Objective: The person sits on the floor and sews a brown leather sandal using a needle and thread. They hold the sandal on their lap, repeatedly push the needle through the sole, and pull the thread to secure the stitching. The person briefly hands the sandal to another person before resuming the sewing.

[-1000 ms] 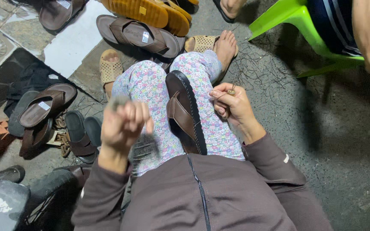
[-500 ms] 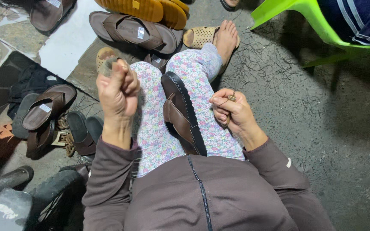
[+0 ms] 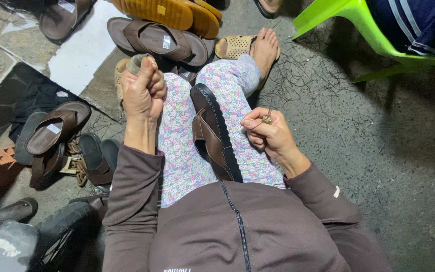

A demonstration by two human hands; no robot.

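Note:
A brown sandal (image 3: 213, 135) stands on its edge between my knees, on my flowered trousers (image 3: 179, 151), sole edge up. My left hand (image 3: 143, 93) is raised above my left knee with its fingers closed, seemingly pinching a thread too thin to make out. My right hand (image 3: 269, 133) rests on my right thigh beside the sandal. Its fingertips pinch a small brass-coloured tool or needle holder (image 3: 267, 118). My bare right foot (image 3: 265, 49) rests on a tan perforated sandal (image 3: 234, 47).
Several brown sandals lie around: a pair (image 3: 157, 39) ahead of my knees, a stack (image 3: 51, 136) at the left, and yellow soles (image 3: 169, 11) at the top. A green plastic chair (image 3: 358, 30) with a seated person stands at the upper right. Cut threads litter the concrete floor (image 3: 378, 151).
My left hand has risen and moved forward, away from my body, fingers still closed. My right hand has stayed on the thigh next to the sandal.

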